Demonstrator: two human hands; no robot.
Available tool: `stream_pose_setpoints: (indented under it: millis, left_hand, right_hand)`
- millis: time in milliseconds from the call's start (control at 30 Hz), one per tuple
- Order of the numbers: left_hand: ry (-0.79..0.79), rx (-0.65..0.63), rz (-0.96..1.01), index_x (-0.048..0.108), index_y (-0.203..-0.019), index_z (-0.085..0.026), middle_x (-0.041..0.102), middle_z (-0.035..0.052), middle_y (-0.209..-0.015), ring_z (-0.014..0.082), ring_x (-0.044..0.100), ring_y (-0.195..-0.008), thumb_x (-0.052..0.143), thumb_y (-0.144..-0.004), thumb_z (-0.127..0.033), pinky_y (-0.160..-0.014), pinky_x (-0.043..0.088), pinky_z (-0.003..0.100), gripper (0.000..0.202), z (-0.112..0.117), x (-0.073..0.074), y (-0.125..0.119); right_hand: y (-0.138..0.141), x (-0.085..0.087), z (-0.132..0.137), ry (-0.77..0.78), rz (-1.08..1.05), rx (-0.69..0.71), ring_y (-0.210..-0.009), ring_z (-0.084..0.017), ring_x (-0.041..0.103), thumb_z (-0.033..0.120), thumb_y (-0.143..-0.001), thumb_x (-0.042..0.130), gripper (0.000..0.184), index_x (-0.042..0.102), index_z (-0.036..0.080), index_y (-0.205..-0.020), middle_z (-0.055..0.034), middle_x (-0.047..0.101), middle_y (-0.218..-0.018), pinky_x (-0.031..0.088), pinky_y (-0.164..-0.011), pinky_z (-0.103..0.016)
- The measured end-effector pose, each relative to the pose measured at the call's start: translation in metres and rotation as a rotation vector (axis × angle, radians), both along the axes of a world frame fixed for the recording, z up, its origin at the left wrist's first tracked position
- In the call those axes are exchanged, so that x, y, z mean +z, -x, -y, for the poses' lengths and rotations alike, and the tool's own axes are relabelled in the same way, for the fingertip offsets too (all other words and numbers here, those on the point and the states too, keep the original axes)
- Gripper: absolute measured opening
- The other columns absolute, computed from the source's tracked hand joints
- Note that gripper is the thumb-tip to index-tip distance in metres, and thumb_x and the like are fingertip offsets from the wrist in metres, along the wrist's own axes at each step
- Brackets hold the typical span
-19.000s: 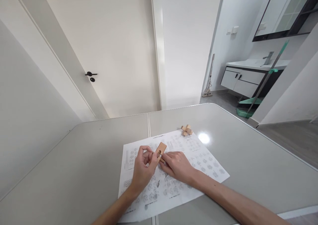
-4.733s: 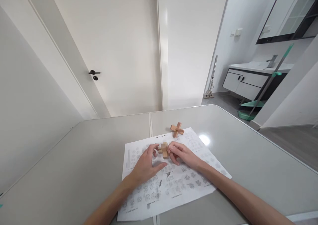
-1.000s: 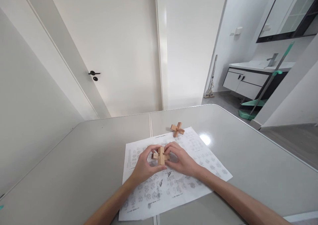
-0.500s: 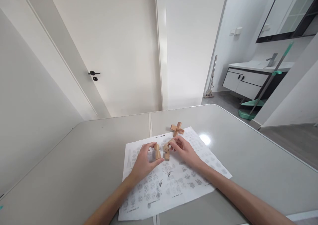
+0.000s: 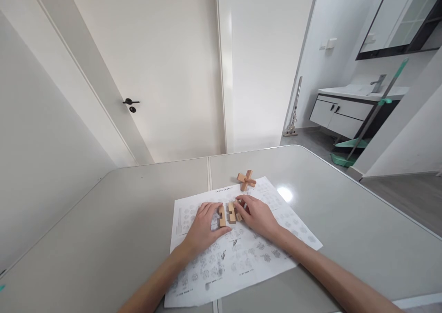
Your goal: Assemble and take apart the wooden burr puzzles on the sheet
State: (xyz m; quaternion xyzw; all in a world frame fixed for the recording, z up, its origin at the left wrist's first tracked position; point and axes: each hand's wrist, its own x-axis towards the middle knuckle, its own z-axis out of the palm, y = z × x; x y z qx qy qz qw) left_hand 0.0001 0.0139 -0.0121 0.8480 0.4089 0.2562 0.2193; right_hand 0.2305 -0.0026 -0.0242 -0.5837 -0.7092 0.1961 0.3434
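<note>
My left hand [image 5: 203, 225] grips a notched wooden puzzle piece [image 5: 223, 219] between thumb and fingers, its notch turned to the left. Just right of it, on the printed sheet [image 5: 248, 269], lies a second notched piece [image 5: 231, 218]. My right hand [image 5: 257, 214] has its fingers closed around a third wooden piece [image 5: 238, 217], close beside the second one and partly hidden by the fingers. Beyond the right hand, a cross-shaped assembly of wooden pieces [image 5: 246, 180] rests at the sheet's far edge.
The grey table [image 5: 103, 230] has a seam running down its middle. A white door [image 5: 165, 73] stands behind it. To the right are a washbasin cabinet [image 5: 345, 113], a mop [image 5: 293, 113] and a green dustpan [image 5: 341, 159].
My right hand has brought its piece down beside the middle one. The left hand has shifted slightly nearer and turned its piece, so the notch shows on the left.
</note>
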Motion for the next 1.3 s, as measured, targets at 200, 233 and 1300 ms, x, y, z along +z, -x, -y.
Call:
stream_pose_setpoints:
  millis: [200, 233, 1300]
  left_hand:
    - [0.001, 0.008, -0.008, 0.051, -0.137, -0.028, 0.057, 0.0098, -0.136, 0.0347, 0.048, -0.132, 0.083, -0.078, -0.045, -0.108, 0.044, 0.055, 0.069, 0.0, -0.001, 0.0]
    - [0.006, 0.005, -0.009, 0.05, -0.138, -0.029, 0.056, 0.0098, -0.138, 0.0348, 0.048, -0.132, 0.083, -0.078, -0.045, -0.108, 0.044, 0.055, 0.07, 0.0, -0.001, 0.0]
    - [-0.235, 0.167, -0.119, 0.055, -0.092, -0.024, 0.06, 0.005, -0.105, 0.0276, 0.057, -0.103, 0.065, -0.088, -0.032, -0.095, 0.043, 0.045, 0.013, -0.004, -0.002, -0.001]
  right_hand:
    - [0.001, -0.002, 0.001, -0.029, -0.067, 0.069, -0.087, -0.024, 0.068, 0.043, -0.106, 0.041, 0.036, 0.064, 0.021, -0.122, -0.0103, 0.07, -0.111, 0.053, -0.075, -0.037]
    - [0.001, -0.001, 0.002, -0.025, -0.089, 0.111, -0.088, -0.024, 0.068, 0.042, -0.106, 0.042, 0.035, 0.064, 0.022, -0.124, -0.0102, 0.07, -0.112, 0.054, -0.076, -0.037]
    - [0.007, -0.004, 0.005, 0.064, -0.269, 0.266, -0.076, -0.019, 0.064, 0.037, -0.102, 0.047, 0.023, 0.061, 0.023, -0.114, -0.0062, 0.069, -0.107, 0.051, -0.062, -0.032]
